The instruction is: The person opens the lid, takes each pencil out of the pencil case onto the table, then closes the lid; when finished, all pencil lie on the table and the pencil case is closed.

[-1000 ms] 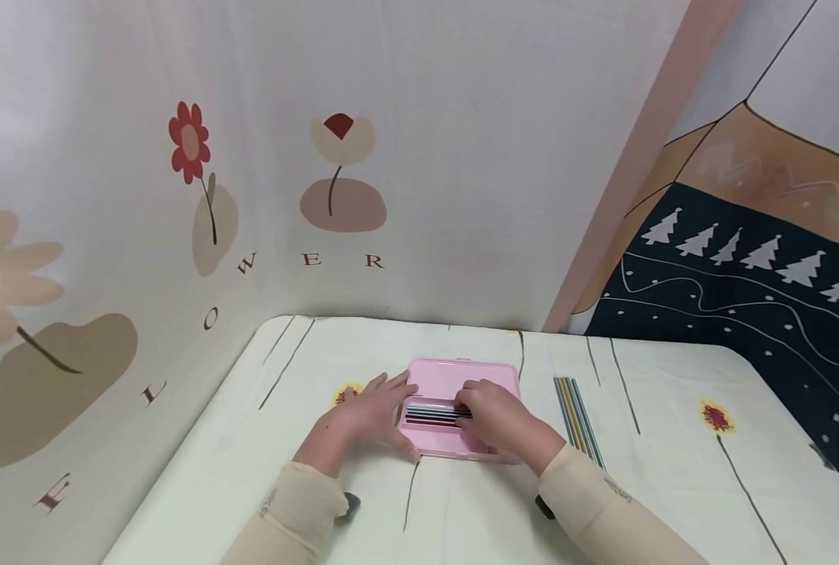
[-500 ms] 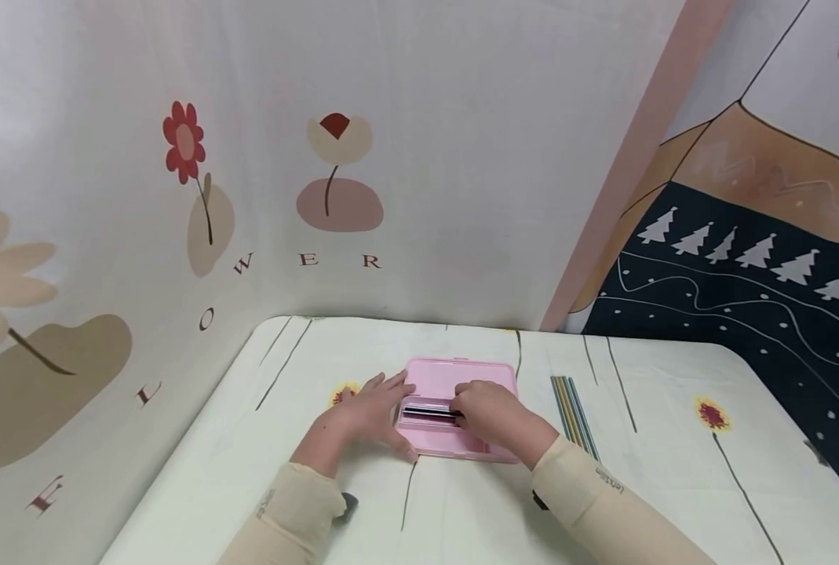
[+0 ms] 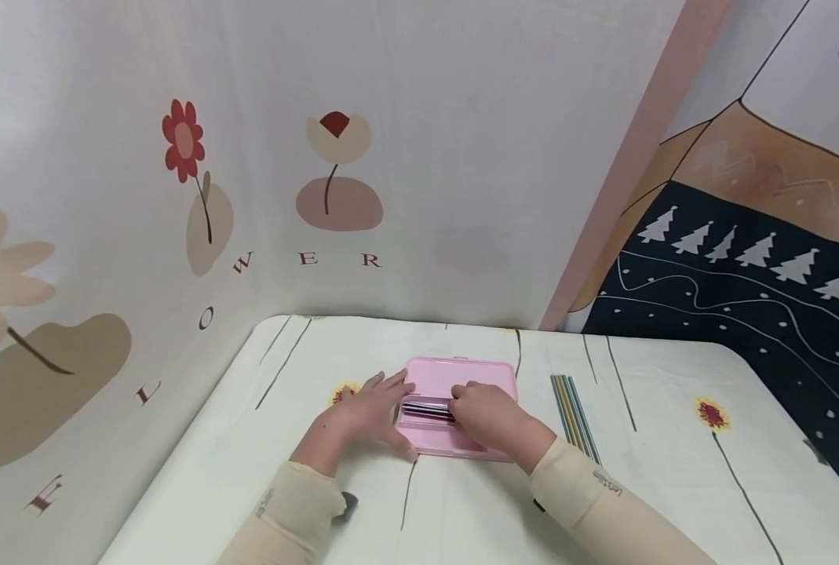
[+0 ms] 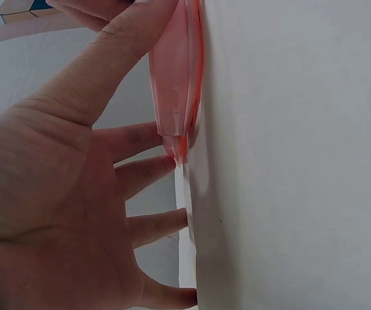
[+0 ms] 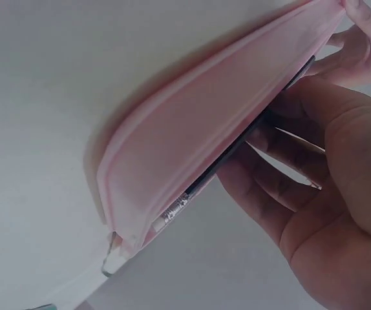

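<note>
A pink pencil case (image 3: 461, 378) lies open on the table, lid toward the far side. Several dark and silvery pencils (image 3: 424, 410) lie lengthwise in its tray. My left hand (image 3: 373, 416) rests at the case's left end with fingers spread and nearly straight, the thumb by the near corner; the left wrist view shows the thumb along the pink wall (image 4: 171, 84). Over the tray, my right hand (image 3: 490, 416) curls its fingers and pinches a black pencil (image 5: 214, 166), whose metal band and white eraser end show in the right wrist view. The hand hides the pencils' right ends.
To the right of the case lies a row of several gold and teal pencils (image 3: 574, 416), partly behind the right forearm. A white flower-print cloth (image 3: 666, 471) covers the table. Behind it hangs a printed fabric wall (image 3: 461, 196).
My right hand has shifted slightly left within the case, and the pencils in the tray have bunched closer together. The left hand keeps its place.
</note>
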Demonstrator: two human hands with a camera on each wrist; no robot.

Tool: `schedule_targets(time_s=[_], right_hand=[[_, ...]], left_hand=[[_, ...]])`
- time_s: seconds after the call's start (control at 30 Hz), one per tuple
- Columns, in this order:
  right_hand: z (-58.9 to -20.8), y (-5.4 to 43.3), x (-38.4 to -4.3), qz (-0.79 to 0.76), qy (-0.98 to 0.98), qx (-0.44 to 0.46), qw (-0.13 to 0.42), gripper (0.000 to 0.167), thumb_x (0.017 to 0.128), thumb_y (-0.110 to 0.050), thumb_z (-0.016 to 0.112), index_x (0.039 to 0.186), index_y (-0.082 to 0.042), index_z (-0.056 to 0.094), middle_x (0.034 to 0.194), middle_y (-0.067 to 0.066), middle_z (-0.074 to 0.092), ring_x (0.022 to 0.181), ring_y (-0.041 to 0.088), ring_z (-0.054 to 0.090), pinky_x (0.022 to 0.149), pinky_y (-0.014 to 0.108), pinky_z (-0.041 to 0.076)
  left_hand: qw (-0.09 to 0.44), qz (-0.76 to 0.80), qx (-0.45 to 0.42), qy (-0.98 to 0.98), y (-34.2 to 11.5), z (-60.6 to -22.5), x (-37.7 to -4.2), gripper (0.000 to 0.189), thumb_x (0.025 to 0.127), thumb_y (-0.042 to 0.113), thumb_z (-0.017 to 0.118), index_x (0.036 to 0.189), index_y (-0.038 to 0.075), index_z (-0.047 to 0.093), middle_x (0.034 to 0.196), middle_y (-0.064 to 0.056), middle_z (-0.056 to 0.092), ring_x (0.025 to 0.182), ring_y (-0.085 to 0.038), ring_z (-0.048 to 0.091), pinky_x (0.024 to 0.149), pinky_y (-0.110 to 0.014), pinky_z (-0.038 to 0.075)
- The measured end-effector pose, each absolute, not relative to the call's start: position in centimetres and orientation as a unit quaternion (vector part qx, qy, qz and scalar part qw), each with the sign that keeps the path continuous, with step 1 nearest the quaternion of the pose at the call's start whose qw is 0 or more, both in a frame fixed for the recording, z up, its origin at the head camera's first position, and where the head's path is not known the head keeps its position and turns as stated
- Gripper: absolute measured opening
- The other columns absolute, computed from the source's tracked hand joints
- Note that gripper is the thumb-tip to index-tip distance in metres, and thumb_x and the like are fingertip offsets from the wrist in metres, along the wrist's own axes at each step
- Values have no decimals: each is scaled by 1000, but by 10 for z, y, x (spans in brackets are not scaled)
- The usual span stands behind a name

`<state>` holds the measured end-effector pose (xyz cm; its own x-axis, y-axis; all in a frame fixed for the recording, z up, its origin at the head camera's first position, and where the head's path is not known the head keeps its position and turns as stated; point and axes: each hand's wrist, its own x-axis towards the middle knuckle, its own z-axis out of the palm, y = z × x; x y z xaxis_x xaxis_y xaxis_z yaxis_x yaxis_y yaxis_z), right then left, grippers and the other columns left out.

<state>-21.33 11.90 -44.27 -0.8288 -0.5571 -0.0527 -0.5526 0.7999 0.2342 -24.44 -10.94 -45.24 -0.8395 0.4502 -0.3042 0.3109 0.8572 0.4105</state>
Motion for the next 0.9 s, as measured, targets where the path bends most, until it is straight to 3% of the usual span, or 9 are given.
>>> schedule_targets(time_s=[0.23,0.57,0.9], right_hand=[[-441,120,-211,-137,-943,301,30,17,98,-21,78,114,-15,81,103,2,77,85,16,70,82,31,66],[-429,124,-202,-111,-948,293,49,14,94,-9,81,108,-11,80,96,3,75,83,16,71,80,30,65],[-420,137,-198,4,-978,206,-7,9,101,-7,72,107,-6,79,93,7,74,84,20,72,83,37,65]], left_hand=[[200,173,204,942,-109,-452,-245,118,66,62,96,165,25,43,181,3,22,170,-37,15,123,-86,13],[198,178,204,942,-110,-452,-246,120,66,61,98,165,22,43,181,3,23,169,-38,16,123,-86,13],[201,177,196,943,-109,-454,-246,120,65,61,98,165,24,43,181,3,23,170,-38,15,124,-85,11]])
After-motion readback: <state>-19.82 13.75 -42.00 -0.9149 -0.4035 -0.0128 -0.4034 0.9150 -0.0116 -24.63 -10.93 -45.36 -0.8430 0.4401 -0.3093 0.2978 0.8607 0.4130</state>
